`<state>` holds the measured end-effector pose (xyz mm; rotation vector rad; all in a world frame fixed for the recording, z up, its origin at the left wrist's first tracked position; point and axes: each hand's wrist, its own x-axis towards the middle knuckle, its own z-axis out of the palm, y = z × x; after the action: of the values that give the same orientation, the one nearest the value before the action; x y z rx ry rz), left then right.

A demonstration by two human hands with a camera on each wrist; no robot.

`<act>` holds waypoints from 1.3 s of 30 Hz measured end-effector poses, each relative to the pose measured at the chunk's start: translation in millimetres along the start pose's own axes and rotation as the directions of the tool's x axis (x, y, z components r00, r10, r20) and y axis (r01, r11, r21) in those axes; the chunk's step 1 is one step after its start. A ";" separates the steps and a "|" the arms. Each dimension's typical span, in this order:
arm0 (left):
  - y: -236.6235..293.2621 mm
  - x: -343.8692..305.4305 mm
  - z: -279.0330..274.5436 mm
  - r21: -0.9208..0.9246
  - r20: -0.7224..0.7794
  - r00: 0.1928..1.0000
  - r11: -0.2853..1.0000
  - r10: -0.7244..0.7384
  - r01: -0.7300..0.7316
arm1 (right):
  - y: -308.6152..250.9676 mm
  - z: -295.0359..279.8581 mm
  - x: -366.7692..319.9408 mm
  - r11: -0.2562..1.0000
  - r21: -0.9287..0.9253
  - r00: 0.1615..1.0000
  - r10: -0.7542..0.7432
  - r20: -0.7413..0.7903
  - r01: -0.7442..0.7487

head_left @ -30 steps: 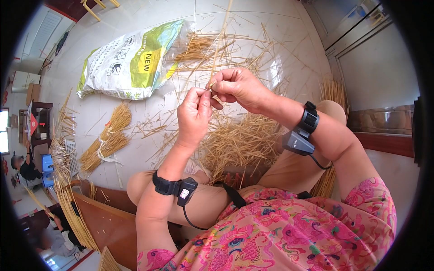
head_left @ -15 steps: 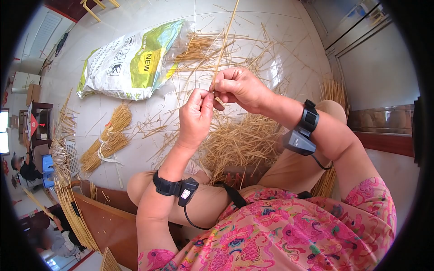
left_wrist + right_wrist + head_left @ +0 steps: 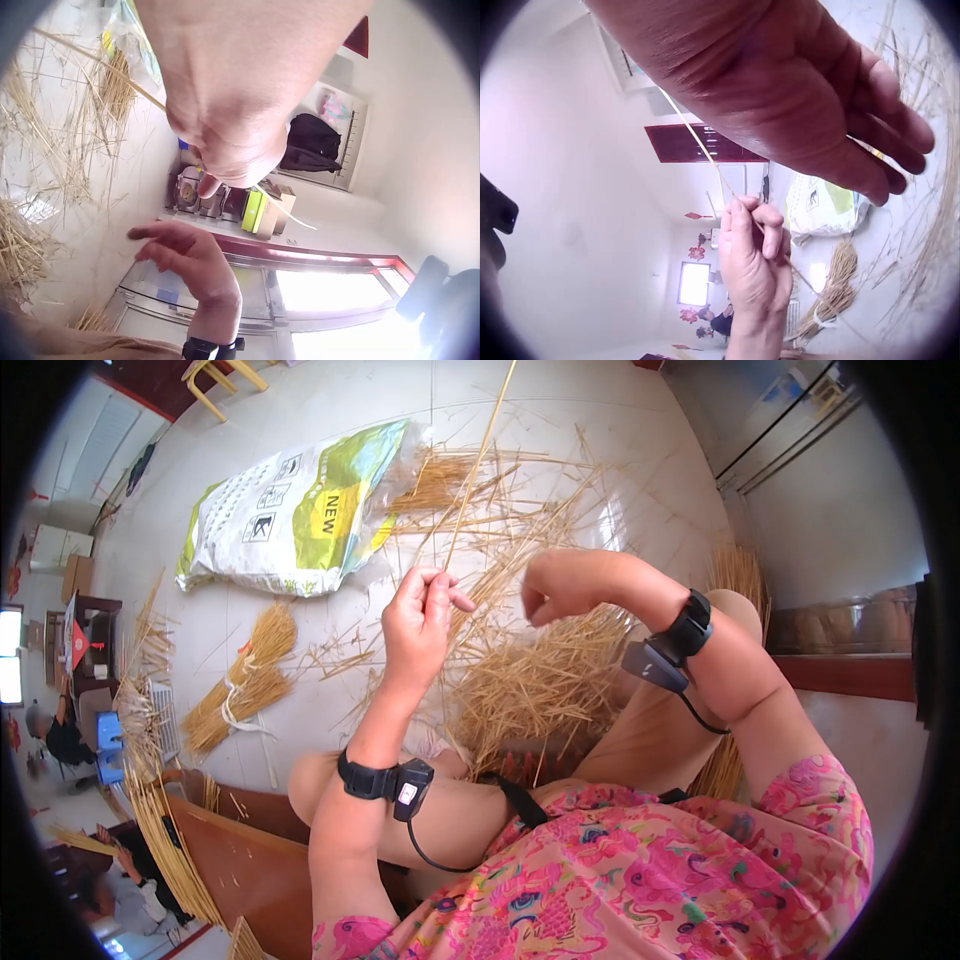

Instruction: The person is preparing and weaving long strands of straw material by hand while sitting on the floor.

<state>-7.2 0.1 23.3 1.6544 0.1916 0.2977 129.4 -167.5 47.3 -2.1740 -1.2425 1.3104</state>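
A long thin straw rises from the left hand, whose thumb and fingers pinch it. In the right wrist view the left hand grips the straw, which sticks out on both sides of the fingers. To the right, apart from the straw, is the right hand, bent down at the wrist over the loose straw pile. Its fingers look loosely bent and hold nothing in the right wrist view. The left wrist view shows that right hand below the left hand.
A white and green bag lies on the tiled floor, with straw at its open end. A tied straw bundle is on the left. Brown wooden board stands near the left knee; metal-framed doors are at the right.
The right hand has let go of the straw and moved right and down, away from the left hand. The left hand has shifted slightly left and down with the straw. The head view has tilted slightly.
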 end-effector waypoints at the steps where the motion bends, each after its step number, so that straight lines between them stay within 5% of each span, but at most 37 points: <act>1: -1.9 -0.3 -1.7 0.055 -0.009 1.000 0.998 0.017 -0.017 | 5.5 -4.5 1.7 0.996 -0.020 0.983 -0.092 -0.161 0.090; 2: -4.9 -1.0 -3.2 0.108 -0.015 0.999 0.994 0.037 -0.035 | 10.2 -11.0 1.1 0.983 -0.056 0.931 -0.182 -0.317 0.173; 4: -5.7 -2.7 -4.7 0.173 -0.016 0.999 0.984 0.037 -0.034 | 8.0 -32.0 -6.4 0.922 0.259 0.866 -0.134 -0.481 0.287; 5: -8.9 -4.4 -6.7 0.197 -0.001 0.999 0.980 0.042 -0.041 | 7.5 -44.1 -12.7 0.826 0.453 0.885 -0.112 -0.452 0.336; 7: -18.0 -6.6 -10.8 0.247 0.025 0.998 0.967 0.052 -0.057 | 6.2 -56.5 -22.7 0.534 0.641 0.791 -0.090 -0.605 0.551; 10: -24.0 -10.5 -18.6 0.402 0.045 0.996 0.911 0.077 -0.088 | 16.7 -68.8 -27.9 0.407 0.584 0.601 0.099 -0.793 0.703; 12: -23.8 -12.8 -24.6 0.550 0.040 0.998 0.834 0.038 -0.053 | 24.6 -71.3 -28.3 0.445 0.537 0.536 0.142 -0.832 0.717; 14: -30.9 -10.0 -34.9 0.696 0.101 0.984 0.697 0.144 -0.173 | 25.0 -68.4 -27.3 0.459 0.510 0.493 0.167 -0.854 0.728; 18: -14.9 -3.4 -31.6 0.786 0.098 0.923 0.539 0.372 -0.301 | 7.1 -40.5 -9.1 0.472 0.560 0.566 0.147 -0.811 0.681; 22: 2.1 3.7 -17.5 0.679 0.135 0.895 0.617 0.426 -0.397 | -17.7 5.8 13.7 0.461 0.570 0.661 -0.050 -0.749 0.681; 25: 12.5 1.5 -7.5 0.509 0.034 0.982 0.842 0.185 -0.176 | -32.1 26.7 19.7 0.429 0.605 0.702 -0.103 -0.705 0.671; 26: 8.2 4.5 -5.4 0.517 0.017 0.961 0.820 0.278 -0.246 | -35.8 30.6 18.5 0.411 0.635 0.726 -0.106 -0.680 0.655; 29: 8.6 8.9 -5.7 0.569 0.029 0.914 0.745 0.405 -0.349 | -36.8 33.1 18.6 0.448 0.620 0.726 -0.105 -0.680 0.645; 39: 15.5 8.6 -1.9 0.596 0.008 0.898 0.719 0.440 -0.358 | -31.1 33.6 18.4 0.385 0.690 0.749 -0.002 -0.663 0.613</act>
<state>-0.4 2.8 39.6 2.2994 0.0141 0.7446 89.2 -140.2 39.0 -1.2290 -0.4490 0.7180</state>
